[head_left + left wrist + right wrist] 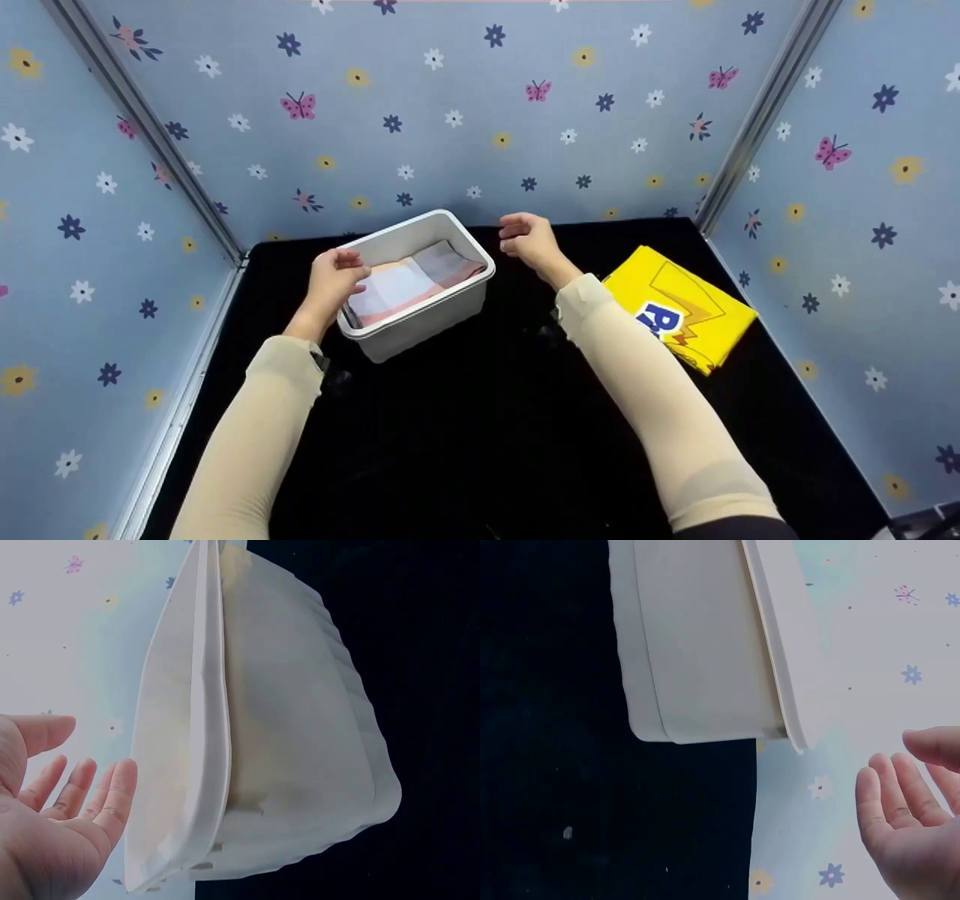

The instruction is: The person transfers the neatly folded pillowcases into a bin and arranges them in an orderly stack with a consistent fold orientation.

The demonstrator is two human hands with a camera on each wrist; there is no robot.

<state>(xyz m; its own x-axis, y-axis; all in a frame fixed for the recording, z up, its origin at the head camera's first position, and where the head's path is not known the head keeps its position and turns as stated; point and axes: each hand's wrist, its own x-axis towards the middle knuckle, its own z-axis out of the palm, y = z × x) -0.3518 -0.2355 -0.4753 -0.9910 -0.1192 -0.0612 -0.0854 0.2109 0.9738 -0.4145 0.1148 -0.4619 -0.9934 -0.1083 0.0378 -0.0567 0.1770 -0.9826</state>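
A white plastic bin (424, 330) stands at an angle toward the back of the black-covered table. Inside it lies a folded cloth (397, 289) in white, grey, pink and orange patches. My left hand (336, 281) hovers over the bin's left end, its fingers loosely bent and holding nothing; the left wrist view shows this hand (71, 817) beside the bin's rim (210, 712). To the right of the bin, my right hand (529, 238) is raised with relaxed fingers and nothing in them. In the right wrist view that hand (915, 817) is apart from the bin (705, 637).
A folded bright yellow cloth (690, 300) with blue lettering lies on the right of the black table surface (450, 442), partly behind my right forearm. Blue flower-patterned panels (450, 90) enclose the table at the back and both sides, with metal posts (772, 112) at the corners.
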